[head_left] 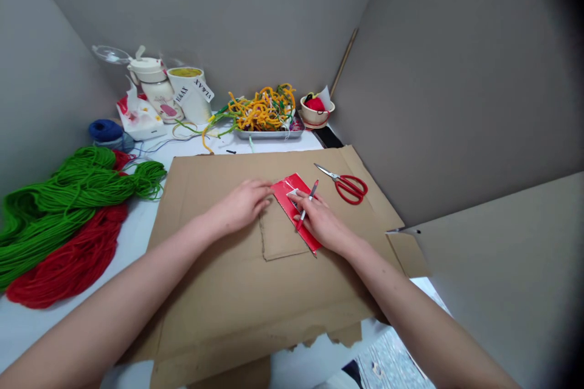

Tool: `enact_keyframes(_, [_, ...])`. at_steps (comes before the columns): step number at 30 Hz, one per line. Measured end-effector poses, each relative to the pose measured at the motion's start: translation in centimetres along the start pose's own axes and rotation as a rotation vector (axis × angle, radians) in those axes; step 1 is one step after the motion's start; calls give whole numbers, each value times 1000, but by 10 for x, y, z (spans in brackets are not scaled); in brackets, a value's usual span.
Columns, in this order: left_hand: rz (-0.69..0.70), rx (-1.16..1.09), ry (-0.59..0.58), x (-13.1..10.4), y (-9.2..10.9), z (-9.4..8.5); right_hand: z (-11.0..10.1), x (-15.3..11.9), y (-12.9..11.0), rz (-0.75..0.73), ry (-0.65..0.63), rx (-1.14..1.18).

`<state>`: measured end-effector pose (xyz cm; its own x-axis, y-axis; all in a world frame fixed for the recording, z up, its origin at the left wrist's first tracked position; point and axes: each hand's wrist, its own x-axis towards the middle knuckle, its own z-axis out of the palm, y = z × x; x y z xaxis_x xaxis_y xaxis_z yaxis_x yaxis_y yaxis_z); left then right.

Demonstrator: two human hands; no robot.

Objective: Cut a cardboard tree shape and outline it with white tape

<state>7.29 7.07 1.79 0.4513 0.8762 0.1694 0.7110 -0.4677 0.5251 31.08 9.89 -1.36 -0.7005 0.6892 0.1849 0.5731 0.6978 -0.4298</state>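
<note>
Lying under right hand point(323, 220): red card point(293, 199)

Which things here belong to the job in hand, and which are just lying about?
In the job:
pen, in the right hand
red piece, under the right hand, left hand at its corner
cardboard sheet
scissors, probably; unheld on the sheet

Apparently just lying about:
green yarn
red yarn
bottle
tissue box

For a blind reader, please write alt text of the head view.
On cardboard, the right hand, holding a pen, rests on a red card; the left hand touches its corner. Red-handled scissors lie right; green yarn and red yarn, left.
</note>
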Motion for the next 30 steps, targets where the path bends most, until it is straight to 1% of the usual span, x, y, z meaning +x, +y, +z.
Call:
enact_keyframes(1, [44, -8, -11, 10, -8, -2, 0, 0, 0, 3, 0, -5])
enact_keyframes(3, [169, -32, -58, 25, -22, 1, 1, 1, 0, 17, -8, -15])
enact_keyframes(6, [310, -42, -96, 36, -38, 14, 3, 1, 1, 32, -22, -20])
enact_keyframes(7, [321, -36, -97, 36, -43, 18, 3, 1, 2, 34, -24, -20])
enact_keyframes(10, [327, -30, -99, 36, -54, 23, 5, 0, 3, 37, -23, -19])
enact_keyframes(13, [326, -60, -128, 35, -59, 20, 5, -1, 4, 20, -9, -15])
enact_keyframes(20, [194, -226, -185, 38, -55, 8, 4, -1, 3, -13, 2, 4])
enact_keyframes(22, [182, -248, -189, 39, -54, 6, 3, -2, 2, 6, 33, -6])
enact_keyframes(24, [184, -255, -177, 38, -53, 6, 1, -4, 0, 113, 125, -15])
enact_keyframes(26, [187, -258, -160, 36, -51, 7, -1, -7, -2, 278, 202, -13])
enact_keyframes(28, [161, -256, -132, 34, -51, 8, -3, -9, -3, 411, 209, -17])
enact_keyframes(30, [104, -240, -65, 32, -51, 10, -6, -11, -2, 496, 185, -18])
